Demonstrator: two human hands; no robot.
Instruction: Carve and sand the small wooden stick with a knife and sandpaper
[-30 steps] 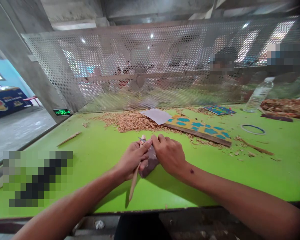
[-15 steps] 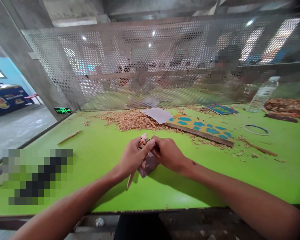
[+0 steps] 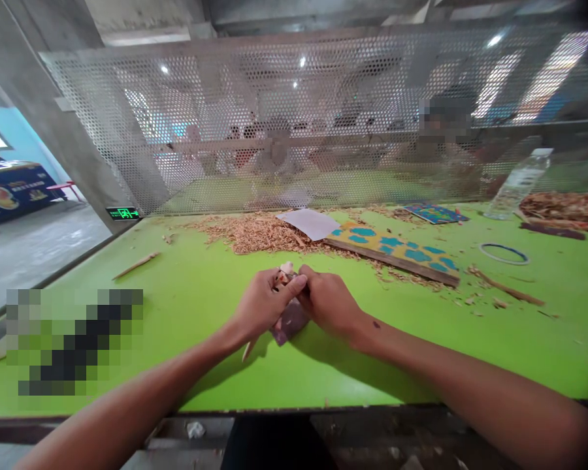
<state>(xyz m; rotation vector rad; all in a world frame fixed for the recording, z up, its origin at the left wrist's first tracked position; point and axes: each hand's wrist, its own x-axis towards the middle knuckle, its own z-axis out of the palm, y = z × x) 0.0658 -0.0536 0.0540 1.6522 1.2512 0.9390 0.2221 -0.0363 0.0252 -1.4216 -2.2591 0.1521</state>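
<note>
My left hand [image 3: 262, 297] is closed round a small carved wooden piece [image 3: 287, 267], pale at its top with red and dark marks. A thin wooden stick end [image 3: 247, 350] pokes out below this hand; whether it belongs to the same piece is hidden. My right hand [image 3: 326, 297] presses against the piece from the right with fingers curled, its fingertips meeting my left thumb. What those fingers pinch cannot be made out. Below and between both hands shows a purplish-brown sheet [image 3: 291, 321], perhaps sandpaper, its upper part covered.
Wood shavings [image 3: 259, 236] lie behind my hands on the green table [image 3: 200, 391], beside white paper [image 3: 308, 223] and a painted board [image 3: 396, 251]. A bottle [image 3: 519, 186], a ring [image 3: 504, 254] and sticks [image 3: 136, 266] lie around. A perforated screen [image 3: 225, 176] stands behind, people beyond it.
The stick end below my left hand has tilted and shifted slightly left and up. Both hands keep their hold in nearly the same place.
</note>
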